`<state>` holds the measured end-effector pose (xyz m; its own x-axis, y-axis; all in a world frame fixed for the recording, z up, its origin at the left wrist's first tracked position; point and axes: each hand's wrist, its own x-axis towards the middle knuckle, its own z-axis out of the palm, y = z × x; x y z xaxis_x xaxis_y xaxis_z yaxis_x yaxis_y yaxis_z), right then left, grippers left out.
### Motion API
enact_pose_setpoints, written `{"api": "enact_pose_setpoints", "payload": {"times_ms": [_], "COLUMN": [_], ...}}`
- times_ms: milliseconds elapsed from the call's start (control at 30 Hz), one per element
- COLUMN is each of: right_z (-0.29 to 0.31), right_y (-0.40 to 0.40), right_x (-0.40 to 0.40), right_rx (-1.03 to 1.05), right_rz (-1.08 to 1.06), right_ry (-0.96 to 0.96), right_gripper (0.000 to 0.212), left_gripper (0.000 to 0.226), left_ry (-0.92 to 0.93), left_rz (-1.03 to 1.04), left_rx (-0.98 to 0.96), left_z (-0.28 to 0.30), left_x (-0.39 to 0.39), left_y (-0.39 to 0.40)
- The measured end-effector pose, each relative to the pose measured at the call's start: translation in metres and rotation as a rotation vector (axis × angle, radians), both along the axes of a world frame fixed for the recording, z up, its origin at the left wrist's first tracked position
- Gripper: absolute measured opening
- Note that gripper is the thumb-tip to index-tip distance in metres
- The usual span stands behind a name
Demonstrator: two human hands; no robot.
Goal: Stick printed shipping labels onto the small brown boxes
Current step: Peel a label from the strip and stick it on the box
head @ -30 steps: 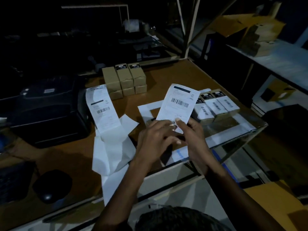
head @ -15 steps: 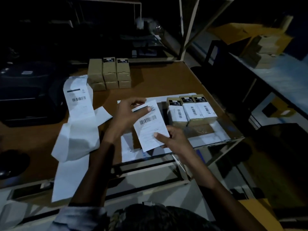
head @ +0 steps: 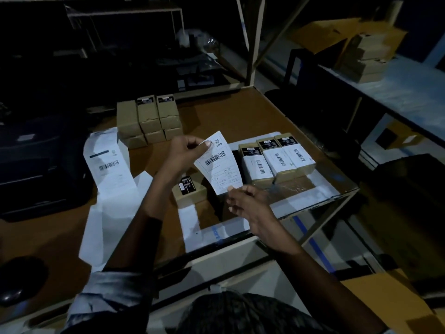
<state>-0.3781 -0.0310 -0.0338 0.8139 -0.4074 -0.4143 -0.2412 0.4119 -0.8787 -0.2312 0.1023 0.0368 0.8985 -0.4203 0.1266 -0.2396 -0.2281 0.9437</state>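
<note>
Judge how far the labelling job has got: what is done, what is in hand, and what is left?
Done: three boxes on the right carry white labels. In hand: the left hand pinches the top of a loose label, the right hand its bottom corner, above an unlabelled box. Left: that box, the stack of boxes behind, and the printed strip on the table.

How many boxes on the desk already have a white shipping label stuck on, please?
3. They sit side by side at the right: left box, middle box, right box. The box under the hands and the back stack show none; hidden faces can't be checked.
</note>
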Motion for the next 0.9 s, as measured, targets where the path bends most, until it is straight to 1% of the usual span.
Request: {"api": "enact_pose_setpoints", "payload": {"times_ms": [67, 133, 233, 300, 433, 500, 533, 600, 667, 767, 900], "right_z": [-0.001, 0.0, 0.002, -0.001, -0.006, -0.011, -0.014, -0.019, -0.022, -0.024, -0.027], "right_y": [0.01, 0.019, 0.032, 0.039, 0.049, 0.05, 0.051, 0.05, 0.05, 0.05, 0.051], "right_x": [0.009, 0.016, 0.022, 0.026, 0.028, 0.027, 0.026, 0.025, 0.025, 0.027, 0.034], "right_rx": [-0.032, -0.008, 0.017, 0.006, 0.05, 0.049, 0.041, -0.007, -0.04, -0.081, -0.088], "right_rz": [-0.059, -0.111, -0.178, -0.218, -0.255, -0.264, -0.268, -0.285, -0.294, -0.309, -0.34], "right_ry": [0.0, -0.036, -0.088, -0.108, -0.085, -0.04, -0.003, 0.051, 0.077, 0.095, 0.132], "right_gripper": [0.019, 0.023, 0.038, 0.042, 0.025, 0.017, 0.018, 0.03, 0.041, 0.039, 0.052], "left_gripper": [0.02, 0.02, 0.025, 0.024, 0.016, 0.014, 0.013, 0.009, 0.011, 0.016, 0.014], "left_ry": [0.025, 0.068, 0.132, 0.155, 0.164, 0.124, 0.099, 0.08, 0.106, 0.123, 0.136], "left_rz": [-0.027, -0.026, -0.056, -0.099, -0.14, -0.174, -0.196, -0.226, -0.237, -0.229, -0.228], "left_rx": [0.026, 0.005, -0.039, -0.046, -0.023, 0.008, 0.026, 0.054, 0.064, 0.058, 0.055], "left_z": [-0.002, -0.005, -0.007, -0.01, -0.022, -0.032, -0.037, -0.05, -0.061, -0.07, -0.075], "left_x": [0.014, 0.028, 0.044, 0.052, 0.062, 0.067, 0.069, 0.073, 0.075, 0.078, 0.081], "left_y": [0.003, 0.006, 0.012, 0.014, 0.013, 0.012, 0.012, 0.012, 0.012, 0.01, 0.004]}}
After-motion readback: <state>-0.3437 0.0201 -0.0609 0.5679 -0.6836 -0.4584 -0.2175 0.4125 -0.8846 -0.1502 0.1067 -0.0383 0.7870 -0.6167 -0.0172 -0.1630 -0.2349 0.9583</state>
